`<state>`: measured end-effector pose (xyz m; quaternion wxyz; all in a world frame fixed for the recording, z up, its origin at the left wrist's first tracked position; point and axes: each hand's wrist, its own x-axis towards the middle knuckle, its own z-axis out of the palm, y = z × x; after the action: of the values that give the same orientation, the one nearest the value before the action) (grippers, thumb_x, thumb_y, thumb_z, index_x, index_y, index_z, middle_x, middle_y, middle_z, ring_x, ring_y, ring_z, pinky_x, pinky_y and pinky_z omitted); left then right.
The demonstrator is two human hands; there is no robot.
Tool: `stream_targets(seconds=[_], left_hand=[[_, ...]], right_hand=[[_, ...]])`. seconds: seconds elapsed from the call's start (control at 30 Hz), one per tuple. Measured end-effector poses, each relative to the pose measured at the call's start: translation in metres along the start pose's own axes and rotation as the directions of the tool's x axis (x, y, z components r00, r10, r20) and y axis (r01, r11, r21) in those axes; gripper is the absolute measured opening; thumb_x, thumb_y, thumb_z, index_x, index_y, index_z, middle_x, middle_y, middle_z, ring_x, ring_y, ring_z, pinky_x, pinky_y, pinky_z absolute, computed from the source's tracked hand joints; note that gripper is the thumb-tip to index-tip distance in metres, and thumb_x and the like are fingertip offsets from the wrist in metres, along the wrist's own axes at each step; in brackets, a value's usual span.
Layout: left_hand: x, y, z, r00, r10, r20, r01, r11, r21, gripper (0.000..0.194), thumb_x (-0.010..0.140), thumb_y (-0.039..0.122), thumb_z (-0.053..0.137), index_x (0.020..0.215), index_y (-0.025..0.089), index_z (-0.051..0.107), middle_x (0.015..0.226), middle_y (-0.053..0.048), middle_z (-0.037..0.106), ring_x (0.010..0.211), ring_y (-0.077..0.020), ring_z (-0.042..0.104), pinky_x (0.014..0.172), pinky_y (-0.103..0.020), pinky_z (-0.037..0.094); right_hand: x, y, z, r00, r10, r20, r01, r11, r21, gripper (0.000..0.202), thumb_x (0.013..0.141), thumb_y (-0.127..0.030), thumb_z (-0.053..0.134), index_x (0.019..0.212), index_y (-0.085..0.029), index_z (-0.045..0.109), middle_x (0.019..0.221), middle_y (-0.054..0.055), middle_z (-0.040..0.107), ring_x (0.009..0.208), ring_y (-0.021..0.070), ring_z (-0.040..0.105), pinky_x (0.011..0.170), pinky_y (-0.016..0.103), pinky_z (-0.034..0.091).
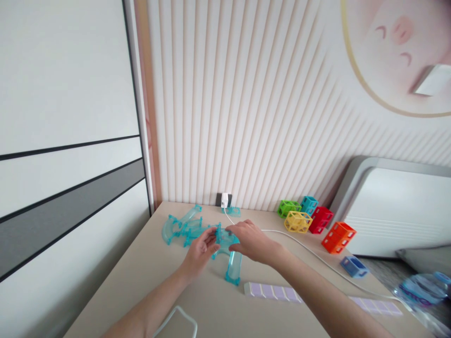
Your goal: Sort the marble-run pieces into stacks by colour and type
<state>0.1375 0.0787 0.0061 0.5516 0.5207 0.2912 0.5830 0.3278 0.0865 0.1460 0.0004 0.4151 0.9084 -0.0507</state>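
Note:
Between my two hands is a translucent teal track piece (220, 232), raised at a slant above the table. The fingertips and thumb of my left hand (200, 252) pinch its left end. My right hand (249, 240) curls over its right side from above, the fingers partly hiding it. Just below my right hand lies a straight teal track piece (233, 268). Left of my hands is a loose heap with a curved teal track piece (168, 231) and a straight piece (190, 215) among several others. A flat teal piece (233, 211) rests by the wall.
Colored hollow blocks stand at the right, among them a yellow block (298, 222) and an orange block (338, 237). A white cable (313, 253) runs from the charger (224, 200) across the table (211, 307). A lilac strip (273, 292) lies near my right forearm.

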Motion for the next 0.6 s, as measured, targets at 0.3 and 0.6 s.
stream_targets(seconds=[0.3,0.6], left_hand=[[-0.0005,0.0047,0.0039,1.000,-0.007,-0.023,0.007,1.000,0.003,0.058,0.075,0.049,0.083,0.121,0.018,0.065,0.120,-0.015,0.073,0.120,-0.0335,0.065,0.109,-0.049,0.047],[0.0001,-0.0025,0.0022,0.999,-0.046,-0.004,0.046,0.999,-0.001,0.057,0.076,0.047,0.083,0.123,0.019,0.066,0.121,-0.015,0.073,0.119,-0.0332,0.065,0.108,-0.049,0.047]], right_hand=[[0.0010,0.0011,0.0005,1.000,-0.018,0.005,0.019,0.999,-0.030,0.022,0.088,-0.027,0.072,0.108,-0.020,0.067,0.106,0.010,0.076,0.105,0.0294,0.070,0.091,0.038,0.045],[-0.0001,0.0042,0.0006,0.999,-0.026,0.025,0.028,0.998,-0.065,0.015,0.090,-0.025,0.068,0.104,-0.019,0.067,0.100,0.010,0.076,0.101,0.0273,0.070,0.091,0.036,0.043]])
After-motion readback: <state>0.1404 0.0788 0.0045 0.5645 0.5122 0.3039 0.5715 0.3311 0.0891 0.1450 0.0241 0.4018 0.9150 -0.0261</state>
